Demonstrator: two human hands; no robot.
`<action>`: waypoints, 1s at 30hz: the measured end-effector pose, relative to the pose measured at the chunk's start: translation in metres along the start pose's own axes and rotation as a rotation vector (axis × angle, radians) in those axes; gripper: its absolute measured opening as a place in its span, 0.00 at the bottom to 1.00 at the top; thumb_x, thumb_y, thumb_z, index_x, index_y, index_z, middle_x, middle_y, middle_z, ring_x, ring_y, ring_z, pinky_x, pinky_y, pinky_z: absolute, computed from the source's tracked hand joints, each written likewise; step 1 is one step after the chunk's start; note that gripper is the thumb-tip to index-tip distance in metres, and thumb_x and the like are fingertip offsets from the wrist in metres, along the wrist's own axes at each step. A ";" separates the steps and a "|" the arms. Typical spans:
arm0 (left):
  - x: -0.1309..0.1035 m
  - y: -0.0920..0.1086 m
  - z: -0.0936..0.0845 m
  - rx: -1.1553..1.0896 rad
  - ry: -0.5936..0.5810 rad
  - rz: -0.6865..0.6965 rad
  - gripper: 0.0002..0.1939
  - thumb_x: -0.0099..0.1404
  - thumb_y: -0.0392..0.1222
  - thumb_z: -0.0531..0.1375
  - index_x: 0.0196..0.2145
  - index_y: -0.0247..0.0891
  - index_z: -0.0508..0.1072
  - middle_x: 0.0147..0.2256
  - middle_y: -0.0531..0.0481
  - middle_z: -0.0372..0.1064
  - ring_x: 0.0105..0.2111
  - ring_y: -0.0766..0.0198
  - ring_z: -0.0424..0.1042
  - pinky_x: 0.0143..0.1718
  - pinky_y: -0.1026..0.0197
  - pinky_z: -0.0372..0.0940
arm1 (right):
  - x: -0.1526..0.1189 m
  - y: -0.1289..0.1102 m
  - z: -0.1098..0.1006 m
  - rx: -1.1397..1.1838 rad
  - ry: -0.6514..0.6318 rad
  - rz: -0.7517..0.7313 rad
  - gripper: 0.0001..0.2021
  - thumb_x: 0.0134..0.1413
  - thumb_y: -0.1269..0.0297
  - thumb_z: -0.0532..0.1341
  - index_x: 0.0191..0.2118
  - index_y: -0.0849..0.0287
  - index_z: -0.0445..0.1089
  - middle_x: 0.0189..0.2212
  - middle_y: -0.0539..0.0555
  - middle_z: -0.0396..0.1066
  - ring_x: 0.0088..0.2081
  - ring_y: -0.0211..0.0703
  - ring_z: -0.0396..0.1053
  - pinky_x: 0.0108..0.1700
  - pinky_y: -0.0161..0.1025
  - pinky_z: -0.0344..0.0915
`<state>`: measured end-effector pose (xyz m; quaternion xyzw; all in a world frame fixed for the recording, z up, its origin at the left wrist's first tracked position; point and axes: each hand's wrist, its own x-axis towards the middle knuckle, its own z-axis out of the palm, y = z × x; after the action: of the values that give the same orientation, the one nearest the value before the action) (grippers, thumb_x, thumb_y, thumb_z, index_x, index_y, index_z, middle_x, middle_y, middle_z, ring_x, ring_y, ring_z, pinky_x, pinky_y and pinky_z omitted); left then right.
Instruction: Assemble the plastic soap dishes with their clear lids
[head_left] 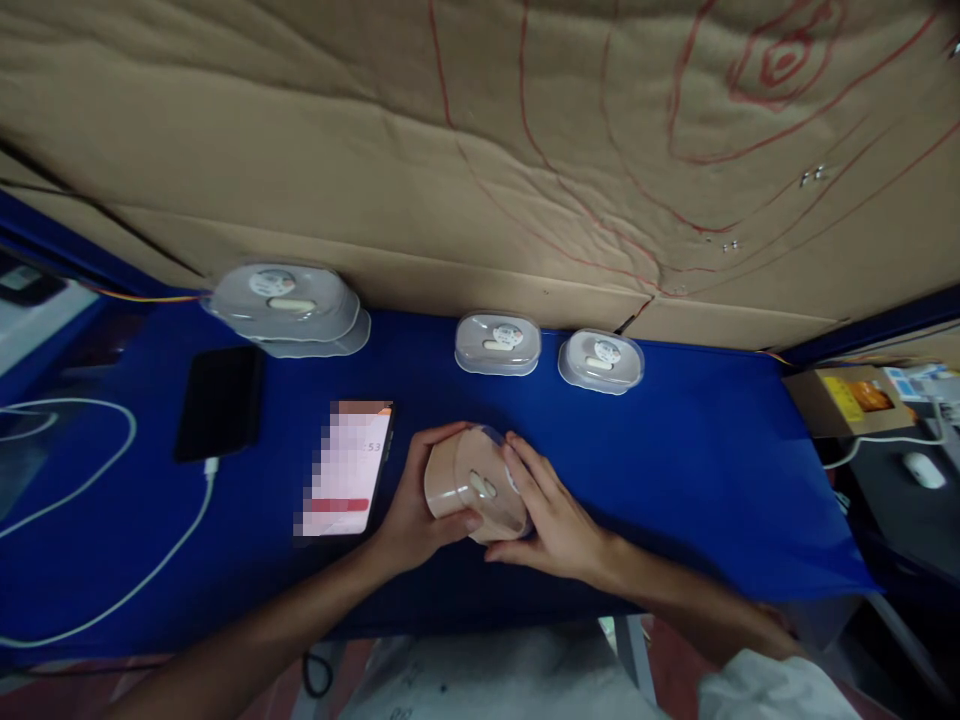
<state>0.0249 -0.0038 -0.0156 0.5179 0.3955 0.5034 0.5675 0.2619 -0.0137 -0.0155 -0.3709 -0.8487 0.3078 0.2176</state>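
Both hands hold one clear-lidded, peach-coloured container (459, 480) above the near part of the blue table. My left hand (420, 510) wraps round its left side, with the thumb across the front. On its right side my right hand (551, 515) presses with fingers over the top and thumb below. A small pale oval piece and part of a round white label show through or on its lid. Left of my left hand lies a lit phone (349, 470).
Similar lidded containers stand along the back: a stack (289, 305) at left, one (498, 343) mid-table, another (601, 361) beside it. A black phone (220, 402) trails a white cable (176, 557). Brown paper (337, 150) rises behind. An open carton (847, 400) is at right.
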 end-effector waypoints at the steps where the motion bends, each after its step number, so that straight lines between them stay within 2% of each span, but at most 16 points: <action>1: 0.000 -0.001 0.000 -0.010 -0.012 0.000 0.45 0.56 0.60 0.77 0.64 0.48 0.63 0.62 0.39 0.68 0.58 0.43 0.74 0.57 0.44 0.71 | 0.000 0.000 0.000 0.020 0.000 -0.002 0.64 0.57 0.42 0.72 0.80 0.49 0.23 0.80 0.70 0.36 0.79 0.69 0.40 0.74 0.66 0.56; 6: 0.004 -0.001 -0.004 0.021 -0.116 0.012 0.46 0.60 0.59 0.76 0.67 0.51 0.58 0.66 0.38 0.63 0.63 0.42 0.70 0.60 0.43 0.69 | 0.005 0.008 -0.019 0.105 -0.022 -0.029 0.58 0.61 0.46 0.71 0.80 0.49 0.31 0.79 0.68 0.38 0.79 0.65 0.43 0.75 0.63 0.58; 9: 0.010 0.006 -0.008 0.182 -0.186 0.060 0.43 0.65 0.59 0.72 0.70 0.50 0.59 0.71 0.36 0.55 0.71 0.38 0.58 0.67 0.38 0.62 | 0.001 0.015 -0.042 0.046 -0.055 -0.002 0.52 0.62 0.48 0.71 0.80 0.49 0.39 0.78 0.67 0.42 0.78 0.66 0.46 0.74 0.64 0.59; 11: 0.016 0.012 -0.010 0.276 -0.188 0.128 0.38 0.70 0.59 0.67 0.71 0.51 0.58 0.73 0.37 0.51 0.74 0.38 0.52 0.70 0.37 0.58 | -0.010 0.021 -0.055 -0.030 -0.064 0.041 0.47 0.63 0.51 0.70 0.79 0.50 0.45 0.77 0.67 0.44 0.78 0.67 0.46 0.73 0.66 0.60; 14: 0.029 0.024 -0.009 0.495 -0.106 0.158 0.33 0.76 0.53 0.62 0.73 0.54 0.55 0.75 0.39 0.49 0.73 0.42 0.54 0.71 0.36 0.58 | -0.042 0.034 -0.070 -0.134 -0.065 0.085 0.38 0.65 0.58 0.68 0.76 0.49 0.52 0.75 0.65 0.51 0.77 0.65 0.49 0.71 0.66 0.62; 16: 0.041 0.030 -0.004 0.709 -0.077 0.158 0.36 0.76 0.49 0.63 0.74 0.52 0.53 0.76 0.39 0.48 0.75 0.40 0.52 0.72 0.33 0.55 | -0.070 0.049 -0.080 -0.220 -0.013 0.121 0.37 0.65 0.60 0.66 0.75 0.47 0.53 0.75 0.63 0.53 0.76 0.65 0.51 0.70 0.66 0.63; 19: 0.066 0.033 0.003 0.932 -0.107 0.218 0.39 0.74 0.48 0.64 0.76 0.49 0.53 0.79 0.39 0.42 0.77 0.33 0.45 0.73 0.27 0.48 | -0.116 0.082 -0.107 -0.450 0.169 0.238 0.37 0.67 0.56 0.64 0.77 0.44 0.51 0.77 0.63 0.48 0.75 0.70 0.52 0.70 0.71 0.59; 23: 0.101 0.024 0.006 1.104 -0.040 0.270 0.34 0.74 0.44 0.63 0.73 0.43 0.61 0.79 0.36 0.42 0.76 0.27 0.44 0.71 0.23 0.45 | -0.158 0.137 -0.153 -0.715 0.405 0.393 0.33 0.69 0.50 0.61 0.76 0.46 0.57 0.75 0.65 0.51 0.73 0.73 0.57 0.70 0.73 0.57; 26: 0.109 0.019 0.005 1.168 -0.050 0.291 0.29 0.74 0.43 0.62 0.70 0.39 0.66 0.77 0.32 0.48 0.75 0.26 0.49 0.70 0.24 0.49 | -0.165 0.172 -0.178 -0.739 0.533 0.411 0.33 0.70 0.47 0.60 0.75 0.50 0.60 0.73 0.66 0.56 0.71 0.70 0.60 0.70 0.69 0.60; 30: 0.085 0.020 0.002 1.159 -0.129 0.335 0.19 0.75 0.44 0.61 0.62 0.44 0.73 0.72 0.35 0.59 0.71 0.33 0.59 0.67 0.31 0.59 | -0.133 0.193 -0.187 -0.704 0.511 0.357 0.34 0.70 0.48 0.59 0.75 0.52 0.59 0.73 0.65 0.57 0.72 0.65 0.59 0.71 0.65 0.61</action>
<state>0.0388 0.0783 0.0101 0.8273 0.4832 0.2559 0.1290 0.5532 0.0551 -0.0327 -0.6262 -0.7436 -0.0675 0.2243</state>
